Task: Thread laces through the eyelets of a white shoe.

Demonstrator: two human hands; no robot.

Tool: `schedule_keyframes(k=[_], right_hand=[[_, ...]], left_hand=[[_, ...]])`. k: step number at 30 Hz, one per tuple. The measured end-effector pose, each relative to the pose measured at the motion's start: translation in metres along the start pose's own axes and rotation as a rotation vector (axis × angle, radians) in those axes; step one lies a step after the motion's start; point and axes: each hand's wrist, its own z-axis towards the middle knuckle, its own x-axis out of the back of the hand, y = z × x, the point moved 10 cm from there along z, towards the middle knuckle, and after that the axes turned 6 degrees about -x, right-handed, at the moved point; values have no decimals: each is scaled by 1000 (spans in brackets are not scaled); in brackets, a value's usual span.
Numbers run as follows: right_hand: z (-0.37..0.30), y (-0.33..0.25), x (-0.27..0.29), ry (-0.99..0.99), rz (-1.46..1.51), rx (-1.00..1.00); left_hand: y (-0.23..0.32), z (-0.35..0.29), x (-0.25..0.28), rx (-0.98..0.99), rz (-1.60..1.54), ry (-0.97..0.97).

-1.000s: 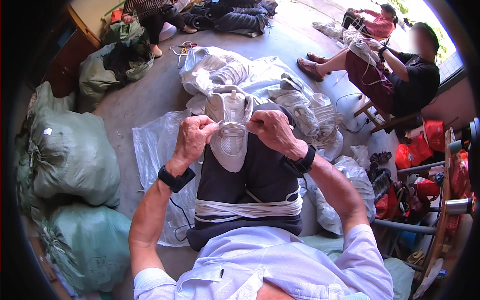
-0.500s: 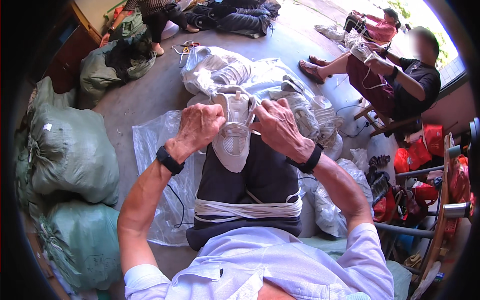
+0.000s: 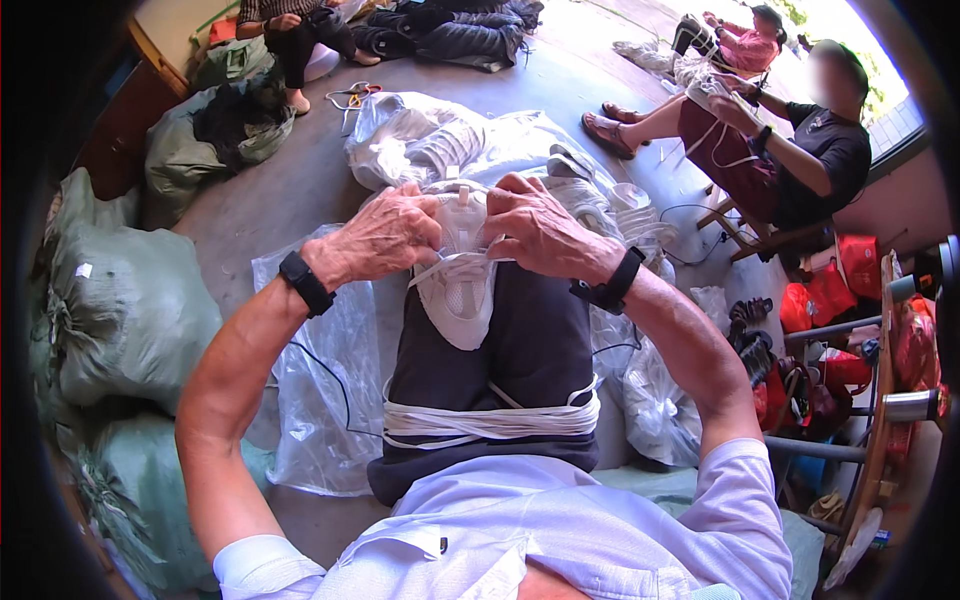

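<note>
A white sneaker (image 3: 457, 305) rests on my dark-trousered thighs, its toe toward me and its tongue pointing away. White shoelace (image 3: 452, 262) crosses the shoe above the toe. On the left side of the opening, my left hand (image 3: 390, 238) is closed, fingers pinching the lace close to the eyelets. My right hand (image 3: 545, 232) is closed at the opposite side, its fingertips also at the lace; the exact grip is partly hidden by the knuckles. Across my thighs lies a bundle of loose white laces (image 3: 490, 420).
Beyond the shoe, clear plastic bags (image 3: 430, 140) hold more white shoes. Stuffed green sacks (image 3: 130, 310) stand at left. At right, a seated person (image 3: 820, 150) handles a white shoe; a rack (image 3: 865, 440) with red bags stands nearer. Other people sit farther off.
My hands have shifted slightly left and the left elbow has swung outward. My fingers have moved from fists to a pinch nearer the shoe's eyelets. The lace over the shoe lies differently.
</note>
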Motion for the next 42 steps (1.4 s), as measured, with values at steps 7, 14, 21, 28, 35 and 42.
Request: schedule_keyframes(k=[7,14,21,28,35,42], right_hand=[[-10,8,-3,-37,-52,-88],[-4,17,-29,-113,-119,-258],[22,70,-7,120,361,-714],[73,48,-13,123,372,-537],[27,-13,3,175,138,-193],[16,-31,-20,158,-33,-108]], left_hand=[[-5,-22,-12,296,-80,227],[-24,3,-28,392,-3,179],[-35,-9,-38,438,-654,437],[-48,-23,-34,572,-837,798],[-54,-39,-34,683,-1102,958],[-62,-29,-36,600,-1069,804]])
